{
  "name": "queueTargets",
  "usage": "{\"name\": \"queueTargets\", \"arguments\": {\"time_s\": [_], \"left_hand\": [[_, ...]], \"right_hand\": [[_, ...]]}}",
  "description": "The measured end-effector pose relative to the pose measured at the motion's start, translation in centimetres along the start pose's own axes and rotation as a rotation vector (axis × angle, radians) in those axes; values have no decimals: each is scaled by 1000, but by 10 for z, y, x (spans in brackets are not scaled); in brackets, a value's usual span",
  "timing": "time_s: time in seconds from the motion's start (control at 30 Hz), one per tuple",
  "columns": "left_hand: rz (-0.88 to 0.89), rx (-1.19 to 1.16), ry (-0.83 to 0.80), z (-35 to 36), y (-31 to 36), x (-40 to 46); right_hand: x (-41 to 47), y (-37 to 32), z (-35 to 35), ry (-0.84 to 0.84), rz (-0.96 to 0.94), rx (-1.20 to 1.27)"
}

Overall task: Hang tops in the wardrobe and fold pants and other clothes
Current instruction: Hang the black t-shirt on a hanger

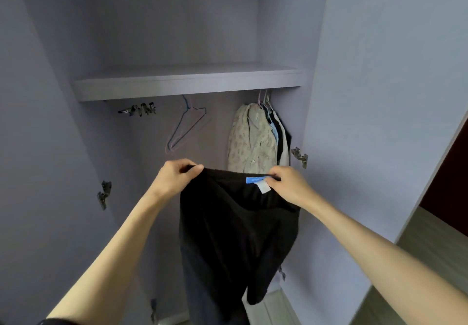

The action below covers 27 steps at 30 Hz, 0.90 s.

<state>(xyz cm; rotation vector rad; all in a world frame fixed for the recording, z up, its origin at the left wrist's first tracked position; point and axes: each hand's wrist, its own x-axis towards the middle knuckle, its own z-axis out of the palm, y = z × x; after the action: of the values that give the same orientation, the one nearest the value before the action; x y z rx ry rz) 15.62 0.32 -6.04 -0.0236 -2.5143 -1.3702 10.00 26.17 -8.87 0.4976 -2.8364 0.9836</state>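
1. Two bare hands up in front of open pale lilac wardrobe (354, 97), both on one black soft fabric garment (235, 236).
2. Left hand (174, 175): fingers curled over garment's top edge at left corner, thumb pinching fabric against them.
3. Right hand (288, 183): fingertips pinching top edge at right, just beside blue woven label (255, 180) with small white tag (264, 188) below it.
4. Garment stretched between both hands at top edge, rest hanging free downward, lower part bunched toward bottom right. Held near, in front of wardrobe's hanging section, below shelf level; not on any hanger.
5. Far, above hands: lilac horizontal shelf board (187, 84) across wardrobe.
6. Under shelf, left of centre: thin blue wire hanger (187, 127), bare, tilted.
7. Under shelf, far right: hung clothes bunched together — beige patterned shirt (250, 142) in front, light blue, dark and pale pieces behind, on pale hangers.
8. Metal door hinges (300, 157) on right side panel; more on left panel (104, 194) and a folded metal fitting (138, 109) under shelf at left.
9. Dark band visible at left wrist's near edge, bottom of view; cannot tell what.
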Motion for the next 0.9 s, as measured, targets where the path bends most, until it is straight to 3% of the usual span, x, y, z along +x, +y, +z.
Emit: {"name": "queueTargets", "arguments": {"time_s": [0.1, 0.3, 0.4, 0.53, 0.73, 0.83, 0.9], "left_hand": [[11, 147, -39, 1, -16, 2], [-169, 371, -439, 0, -35, 24], [-164, 330, -506, 9, -39, 35], [-153, 202, -371, 25, -51, 52], [-115, 327, -106, 33, -68, 96], [-145, 297, 137, 12, -82, 124], [-158, 285, 193, -2, -89, 141]], "right_hand": [[16, -13, -8, 37, -46, -52], [42, -41, -20, 11, -124, -143], [54, -56, -15, 25, -148, -101], [74, -67, -3, 48, -176, -21], [120, -61, 4, 54, -196, 6], [147, -38, 15, 41, -171, -280], [163, -16, 30, -13, -134, -476]]}}
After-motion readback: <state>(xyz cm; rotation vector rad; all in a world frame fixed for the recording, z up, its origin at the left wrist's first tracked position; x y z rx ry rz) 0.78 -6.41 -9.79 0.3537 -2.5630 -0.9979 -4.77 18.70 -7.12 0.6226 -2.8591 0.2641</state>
